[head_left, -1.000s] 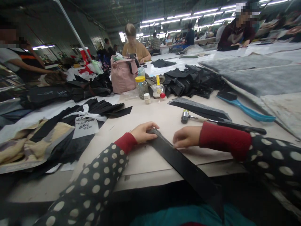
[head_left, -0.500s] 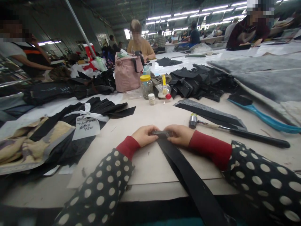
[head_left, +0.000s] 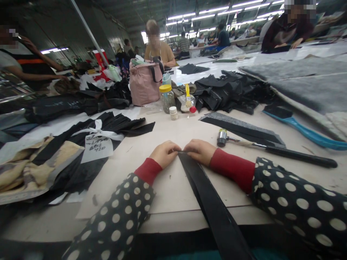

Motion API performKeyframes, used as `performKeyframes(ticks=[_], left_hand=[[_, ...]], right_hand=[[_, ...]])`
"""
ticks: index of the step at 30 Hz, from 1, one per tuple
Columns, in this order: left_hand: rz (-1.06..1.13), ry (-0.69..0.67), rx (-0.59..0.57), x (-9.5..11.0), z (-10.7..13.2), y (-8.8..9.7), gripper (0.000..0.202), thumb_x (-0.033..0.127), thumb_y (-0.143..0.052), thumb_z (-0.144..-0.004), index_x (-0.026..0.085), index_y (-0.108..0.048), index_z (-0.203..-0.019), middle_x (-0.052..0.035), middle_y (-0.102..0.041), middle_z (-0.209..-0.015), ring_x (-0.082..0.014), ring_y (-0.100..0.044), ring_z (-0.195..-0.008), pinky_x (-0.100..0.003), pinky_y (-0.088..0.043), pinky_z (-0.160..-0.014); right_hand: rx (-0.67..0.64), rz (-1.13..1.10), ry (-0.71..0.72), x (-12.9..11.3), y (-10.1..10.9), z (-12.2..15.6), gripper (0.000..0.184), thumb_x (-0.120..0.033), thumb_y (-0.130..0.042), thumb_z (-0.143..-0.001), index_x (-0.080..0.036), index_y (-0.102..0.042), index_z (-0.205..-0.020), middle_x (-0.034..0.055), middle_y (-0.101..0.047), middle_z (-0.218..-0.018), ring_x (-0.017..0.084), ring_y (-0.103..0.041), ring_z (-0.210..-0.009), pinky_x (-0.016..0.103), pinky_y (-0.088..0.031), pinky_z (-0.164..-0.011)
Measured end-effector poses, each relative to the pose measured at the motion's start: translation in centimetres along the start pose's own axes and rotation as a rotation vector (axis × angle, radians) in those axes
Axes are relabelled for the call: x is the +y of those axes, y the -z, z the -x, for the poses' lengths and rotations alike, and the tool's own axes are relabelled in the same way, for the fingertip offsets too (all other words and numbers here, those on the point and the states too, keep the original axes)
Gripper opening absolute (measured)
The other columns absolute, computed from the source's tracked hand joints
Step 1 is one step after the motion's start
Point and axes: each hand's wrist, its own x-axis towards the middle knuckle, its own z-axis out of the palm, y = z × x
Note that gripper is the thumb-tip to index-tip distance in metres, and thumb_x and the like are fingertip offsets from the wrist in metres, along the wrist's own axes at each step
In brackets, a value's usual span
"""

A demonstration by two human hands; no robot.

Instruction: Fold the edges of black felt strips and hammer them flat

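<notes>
- Fingers (head_left: 174, 147) of the left hand (head_left: 164, 154) and the right hand (head_left: 197, 152) curl in from either side and pinch the far end of a black strip (head_left: 207, 196); both hands are closed on it and almost meet.
- From that pinch, the strip runs toward the person across a bare part of the table (head_left: 170, 195), passes over the near edge and leaves the view at the bottom.
- It looks flexible and fairly light, probably leather or rubber-like, though the material is hard to tell. It would likely droop along its length, and its smooth face may slip, so a firm pinch at the end or a grip on both edges seems best.
- Each forearm shows a red cuff (head_left: 233, 170) below a black polka-dot sleeve (head_left: 284, 198).
- Just beyond the right hand lies a hammer (head_left: 222, 138) with a metal head and a long black handle, next to a tapered grey-and-black strip (head_left: 238, 128).
- Farther off are a blue-handled tool (head_left: 306, 131), a yellow-lidded jar (head_left: 167, 99), a yellow-handled brush (head_left: 187, 94), a pink bag (head_left: 143, 85) and a heap of black cut pieces (head_left: 230, 90).
- Left of the hands, black pieces are tied with white ribbon and carry a handwritten paper tag (head_left: 96, 148).
</notes>
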Motion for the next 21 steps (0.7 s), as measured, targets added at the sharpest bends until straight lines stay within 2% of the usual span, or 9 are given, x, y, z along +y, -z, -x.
performKeyframes(ticks=[4,7,10,14,17,21], left_hand=[[-0.045,-0.030,0.017,0.0,0.1,-0.1,0.020,0.007,-0.049,-0.069,0.018,-0.063,-0.077,0.0002,-0.056,-0.076,-0.0113,-0.052,-0.071,-0.023,-0.042,-0.066],[-0.086,-0.103,0.017,0.0,0.2,0.0,0.020,0.007,-0.048,-0.071,0.018,-0.063,-0.078,-0.0009,-0.056,-0.080,-0.0122,-0.053,-0.076,-0.024,-0.043,-0.071],[-0.203,-0.230,-0.041,-0.2,0.3,0.3,0.021,0.009,-0.044,-0.077,0.017,-0.063,-0.084,-0.0031,-0.057,-0.082,-0.0132,-0.052,-0.079,-0.024,-0.042,-0.074],[-0.473,-0.347,-0.136,0.0,1.0,0.9,0.027,0.013,-0.038,-0.083,0.019,-0.059,-0.099,-0.0053,-0.058,-0.092,-0.0160,-0.049,-0.084,-0.027,-0.042,-0.076],[-0.576,-0.369,-0.159,0.1,1.8,1.2,0.030,0.017,-0.036,-0.086,0.019,-0.053,-0.111,-0.0061,-0.057,-0.100,-0.0172,-0.048,-0.085,-0.029,-0.042,-0.078],[-0.534,-0.340,-0.126,-0.1,2.6,1.1,0.029,0.016,-0.041,-0.082,0.018,-0.054,-0.109,-0.0058,-0.057,-0.102,-0.0176,-0.048,-0.090,-0.030,-0.041,-0.081]], right_hand=[[0.019,0.038,0.055,0.3,-0.3,0.0,0.020,-0.007,-0.053,-0.070,-0.014,-0.063,-0.085,0.0051,-0.056,-0.080,0.014,-0.050,-0.078,0.028,-0.039,-0.074],[0.019,0.096,0.114,0.4,-0.5,0.1,0.019,-0.008,-0.051,-0.072,-0.014,-0.063,-0.085,0.0059,-0.056,-0.080,0.015,-0.048,-0.077,0.028,-0.039,-0.073],[-0.013,0.203,0.160,0.2,-0.5,0.1,0.018,-0.010,-0.048,-0.077,-0.013,-0.063,-0.085,0.0070,-0.055,-0.080,0.015,-0.046,-0.075,0.028,-0.038,-0.071],[-0.101,0.392,0.208,-0.9,-0.3,0.2,0.020,-0.009,-0.042,-0.080,-0.012,-0.062,-0.083,0.0089,-0.055,-0.082,0.018,-0.044,-0.077,0.030,-0.038,-0.071],[-0.145,0.437,0.220,-1.4,-0.2,0.4,0.022,-0.006,-0.041,-0.079,-0.012,-0.062,-0.083,0.0090,-0.055,-0.080,0.018,-0.045,-0.077,0.030,-0.039,-0.070],[-0.123,0.356,0.208,-1.1,-0.3,0.7,0.029,-0.002,-0.038,-0.077,-0.016,-0.062,-0.086,0.0087,-0.055,-0.083,0.018,-0.047,-0.078,0.030,-0.041,-0.072]])
